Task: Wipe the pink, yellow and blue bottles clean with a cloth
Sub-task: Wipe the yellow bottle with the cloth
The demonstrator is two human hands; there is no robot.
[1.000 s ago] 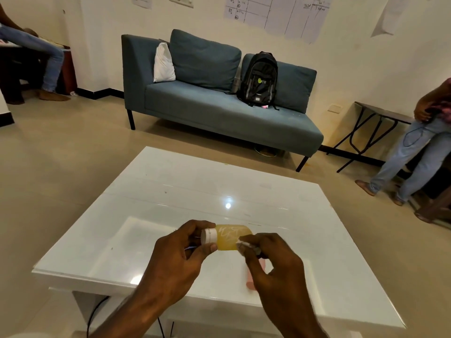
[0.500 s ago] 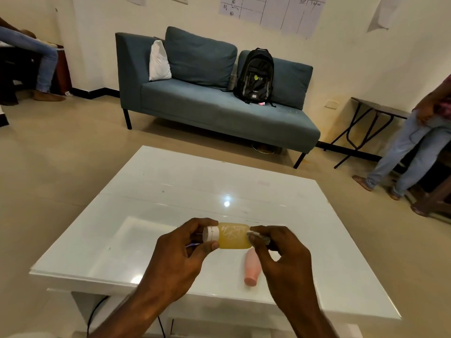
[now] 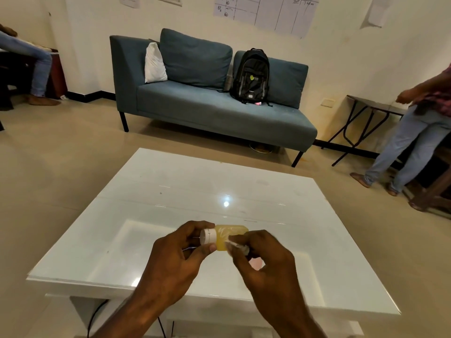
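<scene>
My left hand [image 3: 175, 262] holds a small yellow bottle [image 3: 228, 234] sideways by its white cap [image 3: 208, 236], above the near part of the white table [image 3: 170, 191]. My right hand [image 3: 262, 262] pinches a small white cloth [image 3: 238, 245] against the bottle's lower side. A pink bottle [image 3: 256, 264] lies on the table under my right hand, mostly hidden by it. No blue bottle shows.
A teal sofa [image 3: 214, 111] with a black backpack [image 3: 251, 76] stands beyond the table. A person [image 3: 415, 132] stands at the right by a folding table [image 3: 366, 111]. Another person's legs [image 3: 31, 62] show at the far left.
My right hand has slid the cloth back left along the yellow bottle and now covers most of the pink bottle. The view has shifted slightly.
</scene>
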